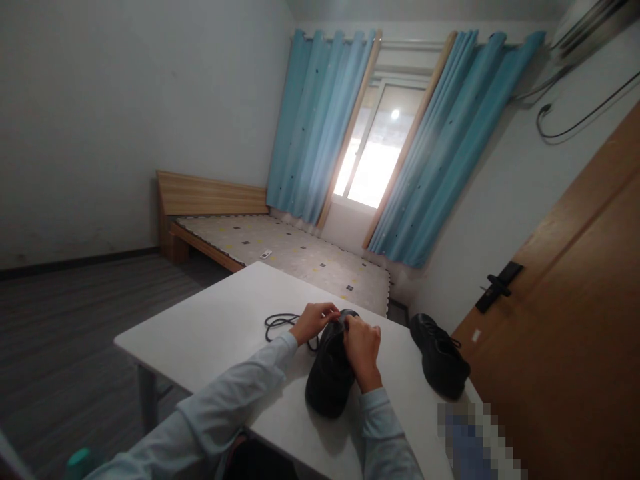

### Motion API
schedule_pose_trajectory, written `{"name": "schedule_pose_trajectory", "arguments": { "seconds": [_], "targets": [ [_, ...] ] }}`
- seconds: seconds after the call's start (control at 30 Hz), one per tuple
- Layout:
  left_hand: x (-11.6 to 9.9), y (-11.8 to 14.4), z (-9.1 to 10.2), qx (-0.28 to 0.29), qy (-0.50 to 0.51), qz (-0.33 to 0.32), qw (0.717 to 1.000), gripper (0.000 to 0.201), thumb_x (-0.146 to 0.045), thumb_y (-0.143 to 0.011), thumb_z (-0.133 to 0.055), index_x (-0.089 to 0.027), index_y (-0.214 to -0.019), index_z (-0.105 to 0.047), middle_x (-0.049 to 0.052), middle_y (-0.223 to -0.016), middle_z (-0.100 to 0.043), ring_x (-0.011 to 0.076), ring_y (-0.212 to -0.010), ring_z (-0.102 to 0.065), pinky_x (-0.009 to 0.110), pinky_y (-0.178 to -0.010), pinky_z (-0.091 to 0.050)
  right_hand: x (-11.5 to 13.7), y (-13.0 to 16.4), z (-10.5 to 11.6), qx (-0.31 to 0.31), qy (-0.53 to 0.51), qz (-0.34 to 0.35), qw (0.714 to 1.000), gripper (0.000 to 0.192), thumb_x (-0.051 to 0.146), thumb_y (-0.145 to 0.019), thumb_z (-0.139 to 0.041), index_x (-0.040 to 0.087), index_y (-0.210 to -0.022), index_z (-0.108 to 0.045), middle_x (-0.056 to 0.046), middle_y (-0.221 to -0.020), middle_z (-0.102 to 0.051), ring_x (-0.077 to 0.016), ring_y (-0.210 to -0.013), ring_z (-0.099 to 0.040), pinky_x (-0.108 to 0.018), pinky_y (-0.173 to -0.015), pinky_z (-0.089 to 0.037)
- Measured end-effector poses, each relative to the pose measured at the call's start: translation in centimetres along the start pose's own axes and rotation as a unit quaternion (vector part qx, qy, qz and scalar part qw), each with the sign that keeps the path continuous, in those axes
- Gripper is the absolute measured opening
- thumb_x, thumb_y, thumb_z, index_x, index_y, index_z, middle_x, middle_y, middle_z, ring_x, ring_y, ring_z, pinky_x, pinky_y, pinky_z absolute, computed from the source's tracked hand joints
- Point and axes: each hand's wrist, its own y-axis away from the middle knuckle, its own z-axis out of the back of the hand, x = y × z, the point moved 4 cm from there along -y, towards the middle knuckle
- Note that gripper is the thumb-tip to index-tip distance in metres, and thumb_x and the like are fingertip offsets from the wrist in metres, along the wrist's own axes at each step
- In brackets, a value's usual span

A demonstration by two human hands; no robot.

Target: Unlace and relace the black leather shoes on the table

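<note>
- A brown wooden door (575, 320) fills the right side, with a black handle (497, 285) on it.
- Blue curtains (320, 127) hang on both sides of a bright window (373, 150) at the back of the room.
- A bed (280, 250) with a wooden headboard sits under the window, against the left wall.
- A white table (210, 327) stands in front of the person.
- A black shoe (330, 370) sits near the middle of the table, its toe pointing back at the person. Both hands are at its far end.
- A second black shoe (440, 357) lies on the right part of the table, near the door and apart from the first one.
- A black shoelace (280, 323) lies in loops on the table, just left of the first shoe, and runs up to the left hand.
- The left hand (313, 320) is at the top of the first shoe. Its fingers are curled shut and seem to pinch the lace.
- The right hand (363, 347) rests on top of the same shoe. Its fingers are bent closed at the shoe's opening. What they pinch is too small to tell.
- Both arms wear light blue sleeves (250, 380).
</note>
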Motion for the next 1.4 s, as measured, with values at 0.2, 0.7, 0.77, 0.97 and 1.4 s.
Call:
{"name": "schedule_pose_trajectory", "arguments": {
  "seconds": [0.2, 0.7, 0.77, 0.97, 1.4],
  "targets": [
    [-0.3, 0.0, -0.1, 0.011, 0.011, 0.004, 1.0, 0.031, -0.04, -0.086, -0.046, -0.019, -0.089, -0.069, 0.002, -0.078, -0.071, 0.0143, -0.074, -0.064, 0.022, -0.07, -0.047, 0.1, 0.0, -0.2, 0.005, 0.011, -0.006, 1.0, 0.021, 0.017, -0.088, -0.043, 0.022, -0.086, -0.063, -0.005, -0.088, -0.067, -0.017, -0.076, -0.062, -0.032, -0.069, -0.025],
    [-0.9, -0.3, -1.3, 0.073, 0.04, -0.03, 0.996, 0.039, -0.037, -0.092, -0.036, -0.017, -0.093, -0.068, 0.004, -0.094, -0.067, 0.0145, -0.089, -0.059, 0.023, -0.083, -0.043, -1.1, 0.6, 0.5, -0.045, -0.106, -0.04, 0.993, 0.019, 0.02, -0.09, -0.039, 0.021, -0.093, -0.058, -0.003, -0.092, -0.063, -0.016, -0.08, -0.06, -0.026, -0.066, -0.032],
    [-1.1, -0.4, -1.4, 0.073, 0.035, -0.039, 0.996, 0.037, -0.037, -0.09, -0.039, -0.015, -0.089, -0.069, 0.005, -0.091, -0.066, 0.0146, -0.086, -0.059, 0.022, -0.08, -0.044, -1.3, 0.7, 0.4, -0.06, -0.121, -0.044, 0.99, 0.02, 0.021, -0.091, -0.037, 0.021, -0.09, -0.057, -0.003, -0.09, -0.062, -0.0159, -0.079, -0.059, -0.025, -0.065, -0.032],
    [-0.8, -0.7, -1.7, 0.061, 0.055, -0.02, 0.996, 0.029, -0.037, -0.084, -0.049, -0.013, -0.084, -0.065, 0.005, -0.086, -0.065, 0.0156, -0.082, -0.058, 0.023, -0.074, -0.045, -1.4, 0.8, 0.2, -0.082, -0.17, -0.031, 0.981, 0.02, 0.023, -0.091, -0.036, 0.021, -0.086, -0.055, -0.003, -0.088, -0.06, -0.016, -0.079, -0.058, -0.024, -0.067, -0.035],
    [-1.1, -0.6, -1.7, 0.068, 0.153, -0.007, 0.986, 0.025, -0.036, -0.086, -0.046, -0.015, -0.082, -0.059, 0.004, -0.085, -0.067, 0.0145, -0.082, -0.059, 0.025, -0.075, -0.046, -6.6, -0.7, -2.1, -0.017, -0.479, -0.167, 0.861, 0.028, 0.026, -0.062, -0.057, 0.017, -0.088, -0.057, -0.006, -0.086, -0.062, -0.0184, -0.073, -0.06, -0.029, -0.064, -0.049]
  ]
}}
